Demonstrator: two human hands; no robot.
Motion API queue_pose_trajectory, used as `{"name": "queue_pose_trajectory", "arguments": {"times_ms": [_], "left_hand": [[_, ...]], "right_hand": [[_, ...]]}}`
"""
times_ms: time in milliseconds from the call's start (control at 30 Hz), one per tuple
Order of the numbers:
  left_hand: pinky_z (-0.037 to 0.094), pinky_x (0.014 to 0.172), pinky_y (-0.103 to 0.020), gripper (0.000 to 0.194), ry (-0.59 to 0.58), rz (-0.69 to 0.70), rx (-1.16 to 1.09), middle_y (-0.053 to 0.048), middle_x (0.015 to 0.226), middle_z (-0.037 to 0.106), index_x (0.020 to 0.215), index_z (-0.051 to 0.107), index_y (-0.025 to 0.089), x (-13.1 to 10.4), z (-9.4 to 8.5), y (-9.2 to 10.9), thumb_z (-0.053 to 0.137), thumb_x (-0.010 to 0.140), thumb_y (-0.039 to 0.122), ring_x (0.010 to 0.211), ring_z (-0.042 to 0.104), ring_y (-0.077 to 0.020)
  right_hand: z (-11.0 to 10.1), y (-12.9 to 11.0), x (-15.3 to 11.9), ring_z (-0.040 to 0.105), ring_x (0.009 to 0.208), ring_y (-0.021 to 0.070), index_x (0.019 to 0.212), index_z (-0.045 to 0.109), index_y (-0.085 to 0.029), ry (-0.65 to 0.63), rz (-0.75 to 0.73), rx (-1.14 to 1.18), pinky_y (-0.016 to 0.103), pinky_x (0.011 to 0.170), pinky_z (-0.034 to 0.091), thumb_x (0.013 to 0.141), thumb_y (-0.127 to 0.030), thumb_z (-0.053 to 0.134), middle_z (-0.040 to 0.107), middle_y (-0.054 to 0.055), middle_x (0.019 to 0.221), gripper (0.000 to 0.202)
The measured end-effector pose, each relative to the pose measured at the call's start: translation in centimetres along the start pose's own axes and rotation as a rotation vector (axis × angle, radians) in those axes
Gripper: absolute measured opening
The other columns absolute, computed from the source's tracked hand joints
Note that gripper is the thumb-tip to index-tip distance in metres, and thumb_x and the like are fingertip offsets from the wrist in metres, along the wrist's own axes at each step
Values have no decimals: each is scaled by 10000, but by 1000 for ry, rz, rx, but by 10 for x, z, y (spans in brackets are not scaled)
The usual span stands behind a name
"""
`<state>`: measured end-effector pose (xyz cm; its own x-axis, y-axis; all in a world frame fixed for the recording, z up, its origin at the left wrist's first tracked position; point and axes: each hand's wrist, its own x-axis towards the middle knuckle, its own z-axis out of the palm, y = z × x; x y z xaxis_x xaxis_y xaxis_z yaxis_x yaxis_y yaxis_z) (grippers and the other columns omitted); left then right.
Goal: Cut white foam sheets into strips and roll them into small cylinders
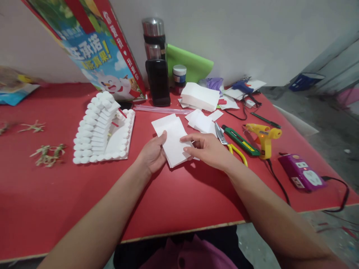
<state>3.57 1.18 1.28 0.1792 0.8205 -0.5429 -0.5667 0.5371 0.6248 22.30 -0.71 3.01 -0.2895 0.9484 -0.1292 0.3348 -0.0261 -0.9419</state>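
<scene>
A person at a red table [179, 203] handles a small stack of white paper [174, 139], held above the tabletop near its front edge. The left hand [154, 155] grips the stack from the left, thumb pressed on the top sheet. The right hand [208, 149] reaches in from the right, its fingers bent and 2 fingertips against the top sheet; whether it also pinches the paper is hard to tell, as its underside is hidden. To the left stands a white model [97, 134] with stepped sides, near knotted twine pieces [49, 155]. Just beyond the stack lie loose white papers [200, 121]. To the right are scissors [221, 134] with yellow handles, a green cutter [241, 140], a yellow glue gun [265, 136] and a purple power socket [303, 173]. Behind, a black phone [157, 80] stands upright before a steel flask [153, 28].
</scene>
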Motion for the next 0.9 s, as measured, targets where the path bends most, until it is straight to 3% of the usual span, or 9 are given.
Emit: {"name": "queue_pose_trajectory", "arguments": {"times_ms": [133, 233, 333, 433, 600, 767, 900], "left_hand": [[560, 1090, -445, 437, 72, 65, -88, -190, 1176, 790, 1431, 584, 55, 1, -1, 8, 443, 1081, 274, 1064, 775, -273], [536, 1124, -466, 463, 93, 137, -179, -185, 1234, 774, 1470, 555, 65, 3, -4, 16, 430, 1085, 290, 1140, 753, -281], [518, 1141, -481, 482, 101, 166, -204, -183, 1221, 779, 1480, 541, 48, 4, -8, 22, 434, 1084, 300, 1144, 751, -286], [523, 1134, -478, 485, 119, 148, -226, -175, 1163, 797, 1470, 555, 44, 4, -9, 24, 428, 1086, 311, 1100, 767, -284], [531, 1122, -468, 487, 121, 133, -268, -172, 1129, 804, 1471, 555, 39, 3, -8, 23, 417, 1085, 301, 1077, 773, -281], [562, 1076, -445, 486, 113, 114, -267, -167, 1058, 814, 1489, 540, 36, 3, -9, 23, 426, 1081, 274, 971, 795, -273], [562, 1079, -457, 490, 135, 111, -262, -147, 1015, 822, 1494, 531, 42, 1, -6, 22, 403, 1087, 283, 943, 799, -271]], "right_hand": [[-17, 0, 1, 700, 612, 147, 1136, 752, -184, 140, -73, 19, 309, 575, 577, 868, -248, 689, 773, 62, 988, 283], [-29, 4, 2, 698, 643, 161, 964, 744, -178, 240, -116, -215, 329, 654, 566, 871, -196, 644, 773, 52, 913, 138], [-29, 6, 2, 716, 811, 224, 982, 732, -185, 127, -178, -497, 367, 762, 559, 846, -212, 684, 760, 66, 954, 147], [-22, 7, -1, 685, 1086, 317, 1280, 653, -170, -25, -238, -672, 434, 899, 559, 816, -224, 717, 690, 138, 1222, 472], [-30, 12, -1, 533, 1351, 353, 1421, 540, -218, -4, -327, -728, 504, 1071, 496, 786, -46, 582, 560, 145, 1449, 659], [-34, 27, 10, 511, 1348, 379, 1469, 551, -233, -48, -396, -768, 605, 1106, 453, 790, -42, 606, 563, 150, 1468, 708], [-23, 33, 17, 534, 1311, 361, 1209, 741, -243, -32, -524, -771, 590, 1054, 497, 848, -23, 580, 626, 132, 1418, 452]]}}
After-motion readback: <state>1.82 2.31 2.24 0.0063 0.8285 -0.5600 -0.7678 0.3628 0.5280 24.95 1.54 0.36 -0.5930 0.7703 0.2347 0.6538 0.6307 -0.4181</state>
